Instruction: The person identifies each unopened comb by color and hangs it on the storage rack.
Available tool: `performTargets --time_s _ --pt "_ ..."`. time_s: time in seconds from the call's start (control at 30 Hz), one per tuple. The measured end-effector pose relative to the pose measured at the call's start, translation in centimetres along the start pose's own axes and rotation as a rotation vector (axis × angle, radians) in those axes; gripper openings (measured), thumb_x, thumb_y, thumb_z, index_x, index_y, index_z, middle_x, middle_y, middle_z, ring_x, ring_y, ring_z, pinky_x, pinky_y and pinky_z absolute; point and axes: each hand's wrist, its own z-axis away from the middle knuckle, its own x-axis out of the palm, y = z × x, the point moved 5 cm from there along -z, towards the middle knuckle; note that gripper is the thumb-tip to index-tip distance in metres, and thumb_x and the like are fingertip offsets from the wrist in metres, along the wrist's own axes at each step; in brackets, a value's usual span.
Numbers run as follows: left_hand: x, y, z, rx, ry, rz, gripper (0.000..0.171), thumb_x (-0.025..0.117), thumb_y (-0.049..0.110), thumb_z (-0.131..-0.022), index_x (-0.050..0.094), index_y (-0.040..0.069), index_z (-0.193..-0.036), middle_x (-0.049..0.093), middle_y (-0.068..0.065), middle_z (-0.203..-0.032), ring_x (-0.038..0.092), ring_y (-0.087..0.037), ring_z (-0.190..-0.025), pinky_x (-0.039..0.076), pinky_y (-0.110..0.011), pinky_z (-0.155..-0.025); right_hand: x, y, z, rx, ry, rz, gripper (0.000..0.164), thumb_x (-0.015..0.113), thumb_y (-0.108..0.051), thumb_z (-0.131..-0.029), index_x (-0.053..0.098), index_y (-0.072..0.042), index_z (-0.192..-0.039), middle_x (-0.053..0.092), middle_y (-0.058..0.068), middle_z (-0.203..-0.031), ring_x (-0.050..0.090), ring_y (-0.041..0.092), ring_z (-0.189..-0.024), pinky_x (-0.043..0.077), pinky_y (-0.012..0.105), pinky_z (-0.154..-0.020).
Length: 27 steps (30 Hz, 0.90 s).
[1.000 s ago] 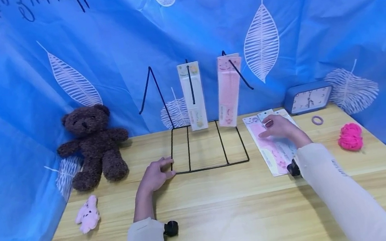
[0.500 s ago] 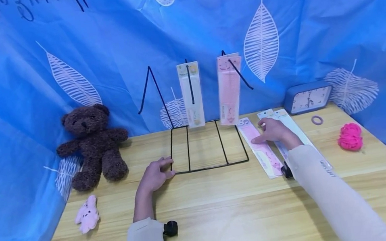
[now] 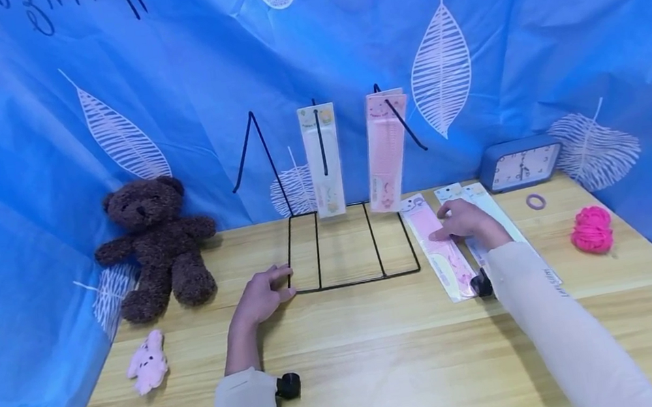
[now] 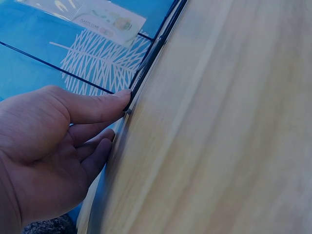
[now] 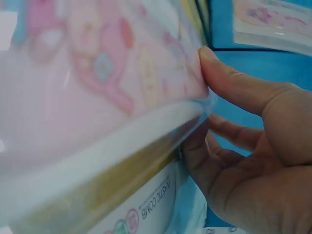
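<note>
My left hand (image 3: 263,297) pinches the front left corner of a black wire display rack (image 3: 367,281), thumb on the wire in the left wrist view. My right hand (image 3: 466,221) holds the edge of a packaged pink comb (image 3: 450,263) lying right of the rack, thumb on one side and fingers on the other in the right wrist view. Partly under that hand lie more packaged combs, including a pale blue-white one (image 3: 491,201). On the rack, a packaged white comb (image 3: 317,163) hangs from the middle hook and packaged pink combs (image 3: 385,165) from the right one; the left hook is bare.
A brown teddy bear (image 3: 152,247) sits at the back left, with a small pink plush toy (image 3: 148,363) nearer. Toward the right are a blue clock (image 3: 525,165), a purple ring (image 3: 536,202) and a pink yarn bundle (image 3: 591,230). A blue cloth (image 3: 190,63) hangs behind.
My right hand has moved left, bringing the packaged pink comb closer to the rack and apart from the pale packets. The hanging combs have swung slightly. My left hand stays at the corner.
</note>
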Motion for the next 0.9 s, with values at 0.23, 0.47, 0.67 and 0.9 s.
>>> performTargets --time_s 0.23,0.47,0.67,0.9 --pt "-0.1 -0.1 0.1 -0.008 0.007 0.000 0.049 0.069 0.009 -0.096 0.057 0.002 -0.143 0.038 -0.017 -0.159 0.023 -0.038 -0.151 0.019 -0.057 -0.120 0.0 0.8 0.2 -0.050 -0.068 -0.313 0.066 0.072 -0.011 -0.093 0.040 0.004 -0.148 0.059 0.014 -0.108 0.060 0.015 -0.075 0.053 0.030 -0.069" --pt "0.1 -0.2 0.1 -0.004 0.006 0.004 0.049 0.070 0.009 -0.096 0.057 0.002 -0.143 0.039 -0.015 -0.159 0.023 -0.038 -0.151 0.019 -0.057 -0.120 0.0 1.5 0.6 -0.089 -0.094 -0.509 0.067 0.064 -0.009 -0.099 0.029 0.001 -0.155 0.056 0.014 -0.122 0.062 0.010 -0.077 0.054 0.028 -0.065" --pt "0.0 -0.2 0.0 -0.005 0.008 0.010 0.050 0.070 0.009 -0.096 0.057 0.003 -0.143 0.039 -0.015 -0.159 0.023 -0.038 -0.151 0.020 -0.057 -0.120 -0.6 1.5 1.1 -0.121 -0.037 -0.593 0.057 0.061 -0.011 -0.102 0.032 -0.001 -0.150 0.056 0.012 -0.121 0.062 0.012 -0.081 0.054 0.028 -0.069" --pt "0.0 0.0 0.0 0.002 0.000 0.011 0.050 0.070 0.009 -0.096 0.057 0.002 -0.144 0.039 -0.015 -0.159 0.022 -0.038 -0.151 0.020 -0.058 -0.120 -2.4 0.3 2.6 -0.224 0.069 -0.618 0.055 0.056 -0.019 -0.106 0.032 -0.006 -0.153 0.050 0.022 -0.140 0.057 0.021 -0.106 0.051 0.032 -0.087"
